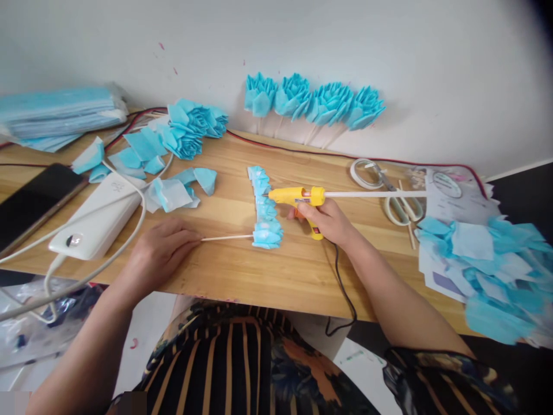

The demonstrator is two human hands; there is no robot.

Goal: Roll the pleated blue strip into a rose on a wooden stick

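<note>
apart, hands (162, 251) (332, 222) astride blue strip (265, 211)

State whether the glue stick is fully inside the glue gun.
Partly out: the white glue stick extends behind the yellow glue gun.

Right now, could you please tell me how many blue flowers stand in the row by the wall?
4, along the wall, left to right: first flower, second flower, third flower and fourth flower. None in this row appears hidden.
</note>
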